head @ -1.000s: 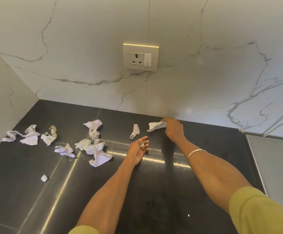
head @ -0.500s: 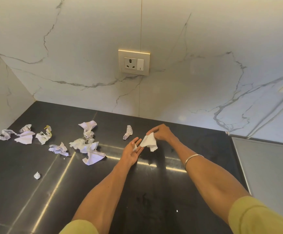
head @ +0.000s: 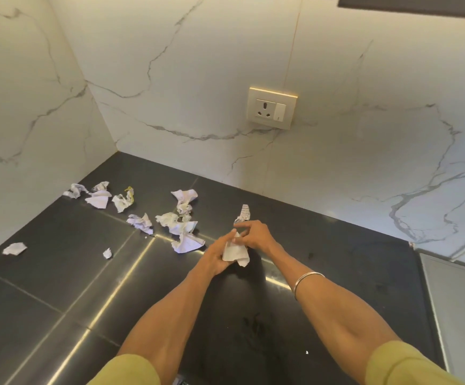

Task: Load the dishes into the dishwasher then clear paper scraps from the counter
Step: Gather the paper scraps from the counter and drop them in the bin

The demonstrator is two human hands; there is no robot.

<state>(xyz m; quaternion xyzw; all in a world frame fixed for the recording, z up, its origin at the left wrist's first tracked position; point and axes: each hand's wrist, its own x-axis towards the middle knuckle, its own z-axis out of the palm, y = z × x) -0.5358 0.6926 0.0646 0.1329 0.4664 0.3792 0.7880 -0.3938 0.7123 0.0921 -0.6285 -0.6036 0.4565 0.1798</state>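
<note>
Two hands meet above the dark counter (head: 59, 287): the left hand (head: 217, 257) cups a crumpled white paper scrap (head: 235, 252) in its curled fingers, and the right hand (head: 253, 236) touches the scrap's top with bent fingers. Just beyond them a striped scrap (head: 243, 213) lies on the counter. More loose scraps (head: 182, 229) lie scattered to the left, toward the far corner.
</note>
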